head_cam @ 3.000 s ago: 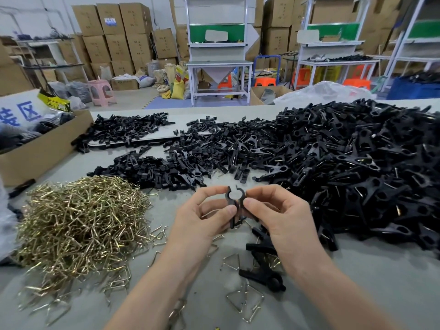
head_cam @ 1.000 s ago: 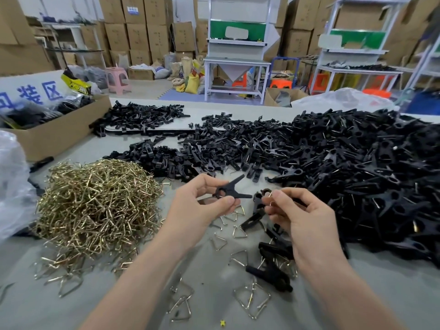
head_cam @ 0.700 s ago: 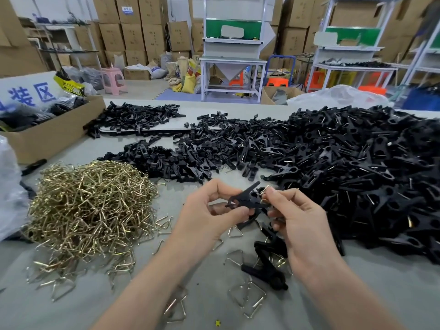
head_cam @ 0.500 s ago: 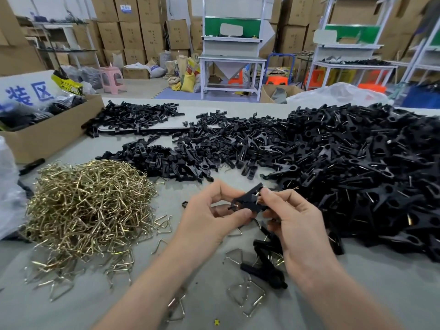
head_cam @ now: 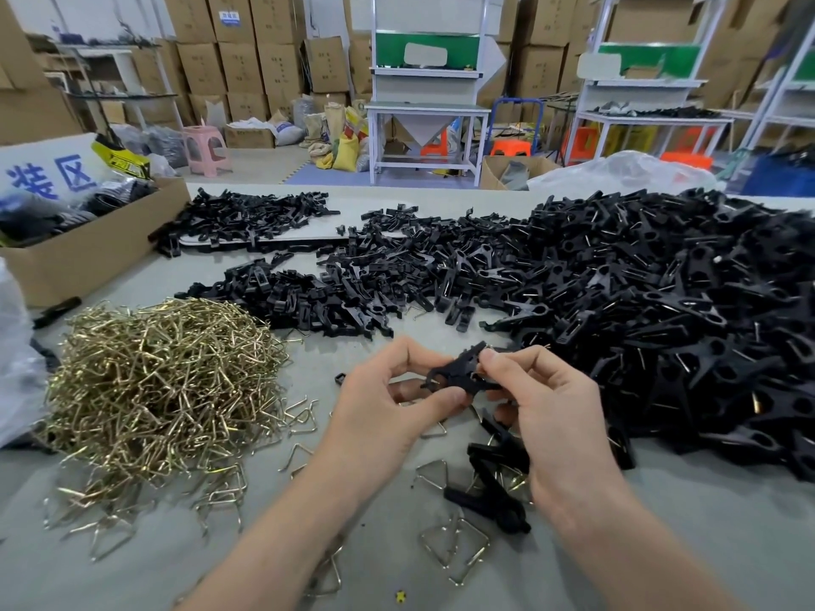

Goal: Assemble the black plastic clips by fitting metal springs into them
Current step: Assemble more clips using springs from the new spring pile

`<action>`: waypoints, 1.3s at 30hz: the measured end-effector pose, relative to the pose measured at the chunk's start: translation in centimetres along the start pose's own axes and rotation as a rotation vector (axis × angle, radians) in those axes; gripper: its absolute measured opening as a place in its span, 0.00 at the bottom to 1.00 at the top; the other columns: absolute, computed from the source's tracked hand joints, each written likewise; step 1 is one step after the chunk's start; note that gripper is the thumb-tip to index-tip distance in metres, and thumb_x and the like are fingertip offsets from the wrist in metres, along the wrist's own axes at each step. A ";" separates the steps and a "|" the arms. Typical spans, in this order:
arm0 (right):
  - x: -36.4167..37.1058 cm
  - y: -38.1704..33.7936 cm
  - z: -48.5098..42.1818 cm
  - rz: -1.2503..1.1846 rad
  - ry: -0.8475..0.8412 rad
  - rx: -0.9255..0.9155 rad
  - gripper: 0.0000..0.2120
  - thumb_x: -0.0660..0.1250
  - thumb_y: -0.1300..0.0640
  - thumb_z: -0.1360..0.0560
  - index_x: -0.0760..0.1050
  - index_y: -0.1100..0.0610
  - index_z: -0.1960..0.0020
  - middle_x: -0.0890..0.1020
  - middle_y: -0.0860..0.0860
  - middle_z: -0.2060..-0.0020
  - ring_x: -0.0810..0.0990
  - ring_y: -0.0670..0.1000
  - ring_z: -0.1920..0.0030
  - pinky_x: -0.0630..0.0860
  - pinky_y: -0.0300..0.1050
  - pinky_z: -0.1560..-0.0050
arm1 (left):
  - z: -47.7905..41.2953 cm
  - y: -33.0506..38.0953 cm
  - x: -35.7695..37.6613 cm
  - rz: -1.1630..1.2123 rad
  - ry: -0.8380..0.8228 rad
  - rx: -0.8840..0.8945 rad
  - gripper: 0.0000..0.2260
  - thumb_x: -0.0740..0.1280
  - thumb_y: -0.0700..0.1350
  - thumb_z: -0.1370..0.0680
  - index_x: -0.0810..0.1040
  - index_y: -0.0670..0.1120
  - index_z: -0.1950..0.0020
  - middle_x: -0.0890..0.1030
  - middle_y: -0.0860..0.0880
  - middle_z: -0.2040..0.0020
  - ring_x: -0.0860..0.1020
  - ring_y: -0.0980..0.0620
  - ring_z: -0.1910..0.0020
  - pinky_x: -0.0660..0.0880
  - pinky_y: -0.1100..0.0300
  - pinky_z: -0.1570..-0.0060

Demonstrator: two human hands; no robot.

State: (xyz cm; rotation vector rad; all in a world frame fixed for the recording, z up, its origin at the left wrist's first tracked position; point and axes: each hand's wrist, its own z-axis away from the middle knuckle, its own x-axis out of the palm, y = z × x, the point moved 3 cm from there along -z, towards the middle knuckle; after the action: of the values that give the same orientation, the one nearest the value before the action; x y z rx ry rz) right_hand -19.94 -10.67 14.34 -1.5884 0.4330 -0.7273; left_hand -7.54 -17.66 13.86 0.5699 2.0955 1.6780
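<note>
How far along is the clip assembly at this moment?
Done: the large heap on the right shows metal glints among its clips, so likely assembled. In hand: left hand and right hand pinch one black clip together. Left: a big pile of springs and a heap of black parts behind it.

On the desk (head_cam: 683, 557): heap of springs (head_cam: 154, 390) left, pile of clips (head_cam: 661, 324) right.
Between the two, toward the front, the left hand (head_cam: 383, 416) and right hand (head_cam: 555, 425) meet above the desk with a single clip (head_cam: 456, 376) between their fingers (head_cam: 445, 396). Loose springs (head_cam: 454, 549) and a few more clips (head_cam: 489, 491) lie beneath the hands. A smaller clip heap (head_cam: 317, 302) lies behind the heap of springs; a cardboard box (head_cam: 88, 258) stands far left, behind it.
</note>
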 end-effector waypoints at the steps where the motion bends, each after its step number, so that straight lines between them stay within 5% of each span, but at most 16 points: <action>1: 0.0 0.1 0.0 0.007 0.005 -0.004 0.13 0.72 0.59 0.29 0.78 0.52 0.71 0.79 0.48 0.71 0.74 0.44 0.69 0.71 0.33 0.70 | 0.0 0.0 0.0 0.002 0.001 -0.002 0.10 0.74 0.34 0.29 0.78 0.46 0.55 0.85 0.52 0.57 0.84 0.50 0.59 0.81 0.53 0.58; 5: 0.0 0.3 0.2 0.012 0.003 0.005 0.13 0.72 0.60 0.29 0.77 0.53 0.71 0.78 0.48 0.72 0.73 0.44 0.70 0.70 0.34 0.70 | -0.1 -0.1 0.0 0.009 0.002 -0.001 0.10 0.74 0.33 0.30 0.78 0.45 0.55 0.85 0.51 0.57 0.84 0.50 0.60 0.80 0.59 0.61; 11: 0.2 0.1 0.0 0.030 -0.151 0.052 0.11 0.70 0.54 0.28 0.82 0.57 0.67 0.82 0.52 0.69 0.77 0.46 0.70 0.73 0.36 0.69 | -0.1 0.4 -0.2 0.029 0.042 0.026 0.10 0.73 0.33 0.30 0.80 0.47 0.56 0.85 0.47 0.56 0.82 0.39 0.55 0.78 0.40 0.49; 17: 0.1 -0.4 -0.7 -0.074 -0.327 0.153 0.15 0.73 0.47 0.41 0.85 0.58 0.63 0.84 0.53 0.65 0.78 0.46 0.68 0.76 0.36 0.67 | -0.1 0.9 -0.8 -0.098 0.035 0.088 0.09 0.74 0.40 0.29 0.80 0.54 0.56 0.84 0.50 0.60 0.82 0.45 0.60 0.79 0.51 0.53; 24: -0.1 -0.5 -1.1 -0.202 -0.480 0.253 0.09 0.73 0.54 0.40 0.81 0.59 0.65 0.80 0.54 0.67 0.78 0.49 0.67 0.79 0.39 0.63 | -0.1 1.4 -1.0 -0.353 -0.009 0.233 0.13 0.71 0.46 0.26 0.75 0.63 0.49 0.83 0.60 0.58 0.80 0.61 0.60 0.76 0.67 0.60; 28: 0.5 -0.3 -0.4 -0.269 -0.620 0.328 0.33 0.80 0.52 0.40 0.74 0.67 0.43 0.79 0.59 0.59 0.79 0.51 0.61 0.81 0.44 0.57 | 0.0 1.2 -0.6 -0.399 -0.056 0.351 0.16 0.69 0.40 0.24 0.74 0.61 0.45 0.76 0.67 0.39 0.77 0.65 0.45 0.77 0.67 0.52; 31: 0.8 -0.4 -0.2 -0.251 -0.617 0.282 0.43 0.84 0.47 0.48 0.73 0.67 0.41 0.79 0.60 0.58 0.80 0.53 0.60 0.80 0.45 0.57 | -0.1 1.2 -0.9 -0.448 -0.031 0.415 0.18 0.69 0.38 0.25 0.74 0.61 0.46 0.71 0.66 0.34 0.76 0.61 0.42 0.77 0.64 0.52; 39: 0.7 -0.7 -0.5 -0.124 -0.654 0.086 0.31 0.80 0.43 0.41 0.81 0.63 0.48 0.81 0.62 0.56 0.80 0.58 0.52 0.79 0.49 0.49 | -0.1 0.9 -0.6 -0.467 -0.054 0.484 0.17 0.69 0.38 0.24 0.74 0.58 0.43 0.73 0.61 0.36 0.75 0.59 0.41 0.74 0.71 0.52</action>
State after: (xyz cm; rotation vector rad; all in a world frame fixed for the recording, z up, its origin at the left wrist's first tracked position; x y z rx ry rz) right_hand -19.85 -11.37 15.23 -1.6751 -0.1750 -0.2781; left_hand -7.01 -17.87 14.81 0.2211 2.3691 0.8972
